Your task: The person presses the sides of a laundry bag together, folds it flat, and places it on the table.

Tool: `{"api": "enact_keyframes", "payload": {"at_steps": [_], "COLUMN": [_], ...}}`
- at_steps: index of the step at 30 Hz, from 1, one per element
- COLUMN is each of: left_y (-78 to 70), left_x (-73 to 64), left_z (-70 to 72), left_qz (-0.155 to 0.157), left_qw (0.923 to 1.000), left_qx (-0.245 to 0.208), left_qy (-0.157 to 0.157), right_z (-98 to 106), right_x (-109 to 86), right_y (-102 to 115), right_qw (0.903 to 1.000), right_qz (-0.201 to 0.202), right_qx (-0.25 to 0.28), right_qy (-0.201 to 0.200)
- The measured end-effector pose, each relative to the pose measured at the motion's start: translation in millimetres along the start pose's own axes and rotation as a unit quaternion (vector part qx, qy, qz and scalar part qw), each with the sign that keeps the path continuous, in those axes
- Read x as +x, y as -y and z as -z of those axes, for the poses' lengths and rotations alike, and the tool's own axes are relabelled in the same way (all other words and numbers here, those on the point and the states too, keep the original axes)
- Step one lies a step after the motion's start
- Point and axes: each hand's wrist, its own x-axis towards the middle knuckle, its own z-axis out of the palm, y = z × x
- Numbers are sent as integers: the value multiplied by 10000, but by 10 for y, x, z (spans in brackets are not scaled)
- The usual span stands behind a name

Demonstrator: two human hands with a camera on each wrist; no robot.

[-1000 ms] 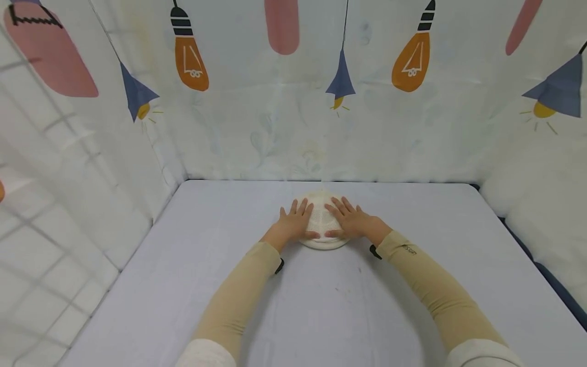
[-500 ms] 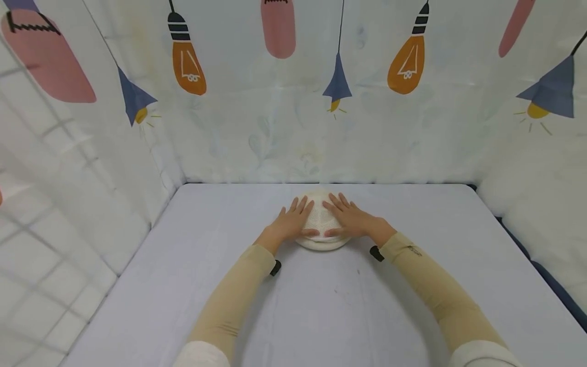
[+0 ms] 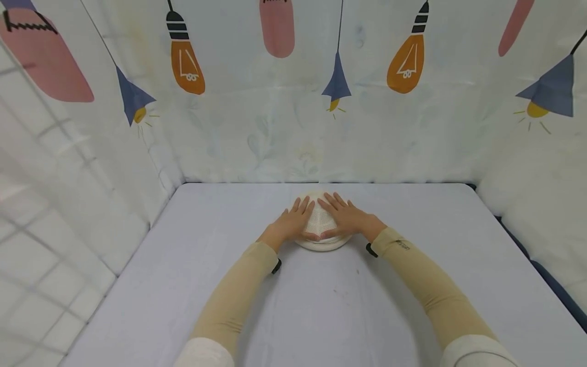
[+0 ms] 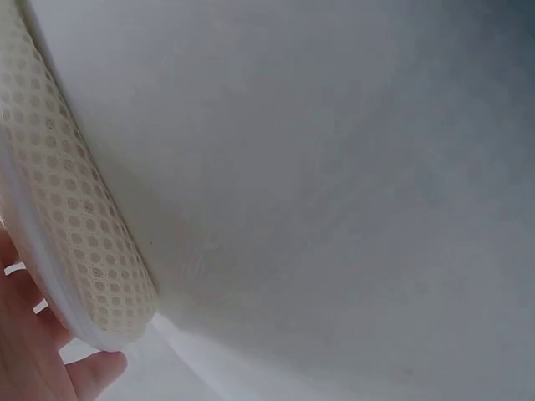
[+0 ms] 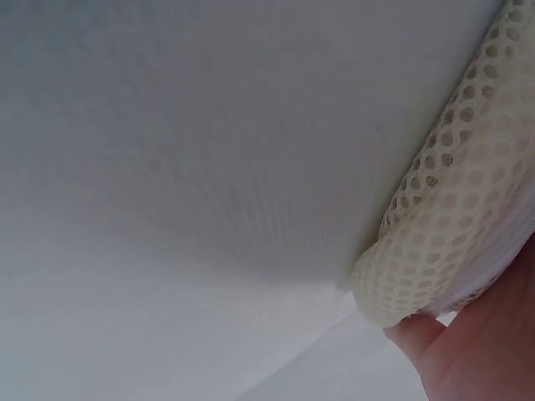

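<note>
A round, cream mesh bag (image 3: 321, 223), possibly a laundry wash bag, lies on the white-covered table near its far edge. In the head view my left hand (image 3: 292, 223) rests on the bag's left side with fingers spread. From the right, my right hand (image 3: 345, 218) lies on it the same way, and the two thumbs come close together at the near side. The left wrist view shows the bag's padded honeycomb mesh (image 4: 79, 217) with a pale band beside the fingers. A similar rounded mesh edge (image 5: 443, 225) appears by my thumb in the right wrist view. The bag's underside is hidden.
The table (image 3: 316, 306) has a smooth white cover with a few faint marks. Behind it hangs a white curtain (image 3: 284, 127) printed with lamps and bulbs. White fabric also closes off the left and right sides.
My right hand has shifted slightly left over the bag, bringing its thumb nearer to the left one. The left hand and the bag stay almost in place.
</note>
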Motion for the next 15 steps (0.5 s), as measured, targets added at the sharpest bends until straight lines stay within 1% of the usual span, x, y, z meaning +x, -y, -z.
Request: {"api": "enact_keyframes", "payload": {"at_steps": [3,7,10,14,15], "left_y": [-19,-50,-65,-73,-77], "left_x": [10,17,18,17,20], "left_z": [9,33,35,17,15], "left_qz": [55,132,159,196,206], "left_qw": [10000,9999,9999,9997,9997], "left_qx": [20,4,26,77,80], "left_qy": [29,40,49,111,123], "right_z": [-9,-31,-36,-28,-32], "right_x": [13,39,43,32,33], "right_y": [-2,-22,-29,-13,-11], "right_qw": [10000,9997,9996,9998,9996], "right_qz": [-8,-176,-195,-124,-163], "right_qx": [2,-169,-138,-21,-62], "right_qy": [17,90,125,157,202]}}
